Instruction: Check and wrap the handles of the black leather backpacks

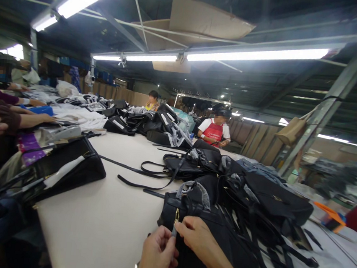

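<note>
A black bag [218, 243] lies on the pale table in front of me, its handle wrapped in clear plastic. Near its upper left corner hangs a gold clasp [177, 215] with a small grey piece [174, 230] below it. My left hand [159, 252] comes from below, its fingers closed on that grey piece. From the right, my right hand [195, 234] pinches the same spot, just under the clasp. The fingertips of both hands nearly touch. Black straps [148, 186] trail over the table to the upper left of the bag.
More black bags [273, 198] are heaped to the right. Another black bag [77, 168] stands at the table's left edge [45, 226], beside people's hands. Bags and white wrapping [79, 114] are piled farther back. A person in a red apron [214, 133] works across the table.
</note>
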A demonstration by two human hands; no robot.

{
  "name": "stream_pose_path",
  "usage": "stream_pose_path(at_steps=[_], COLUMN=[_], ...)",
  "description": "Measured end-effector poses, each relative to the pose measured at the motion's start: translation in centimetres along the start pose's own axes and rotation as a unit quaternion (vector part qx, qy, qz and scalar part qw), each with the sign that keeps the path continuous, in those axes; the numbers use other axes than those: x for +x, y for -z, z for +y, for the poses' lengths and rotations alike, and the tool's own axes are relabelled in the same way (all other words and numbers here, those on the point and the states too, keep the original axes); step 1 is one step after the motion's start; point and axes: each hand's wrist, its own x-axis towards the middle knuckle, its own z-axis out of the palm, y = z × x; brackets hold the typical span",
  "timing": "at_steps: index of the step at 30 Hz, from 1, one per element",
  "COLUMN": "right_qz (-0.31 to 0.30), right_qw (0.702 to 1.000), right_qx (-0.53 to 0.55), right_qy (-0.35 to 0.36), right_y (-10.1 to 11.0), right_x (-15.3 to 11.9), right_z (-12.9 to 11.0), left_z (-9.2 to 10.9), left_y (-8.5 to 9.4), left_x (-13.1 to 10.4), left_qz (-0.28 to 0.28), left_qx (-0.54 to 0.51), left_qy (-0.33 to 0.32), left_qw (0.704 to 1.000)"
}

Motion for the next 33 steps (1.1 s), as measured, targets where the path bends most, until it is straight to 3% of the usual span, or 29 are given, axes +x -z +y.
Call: stream_pose_path(at_steps=[6,9,11,14,18,28,33], right_qz=[0.029,0.025,0.018,-0.009,-0.041,0.115,0.113], right_qw=[0.999,0.999,0.999,0.999,0.996,0.992,0.985], right_qx=[-0.043,-0.045,-0.037,-0.015,0.013,0.057,0.126], right_qy=[0.002,-0.004,-0.013,-0.043,-0.077,-0.005,-0.005], right_y=[0.1,0.2,0.3,0.4,0.4,-1.5,-1.3], right_x=[0.4,0.3,0.0,-0.7,-1.4,-2.0,-2.6], right_z=[0.4,0.1,-0.3,-0.8,-1.2,0.9,0.8], left_z=[-0.2,0.4,1.2,2.5,3.3,2.3,2.4], left_y=[0.3,0.5,0.7,0.8,1.1,0.4,0.5], left_x=[-0.6,-0.8,-0.8,-0.5,-0.4,-0.4,-0.4], left_qz=[0.062,0.037,0.016,0.002,-0.012,-0.019,-0.022], left_qx=[0.132,0.191,0.164,0.033,-0.121,-0.158,-0.157], left_qy=[-0.11,-0.139,-0.095,0.024,0.121,0.092,0.094], left_qw=[0.983,0.971,0.982,0.999,0.985,0.983,0.983])
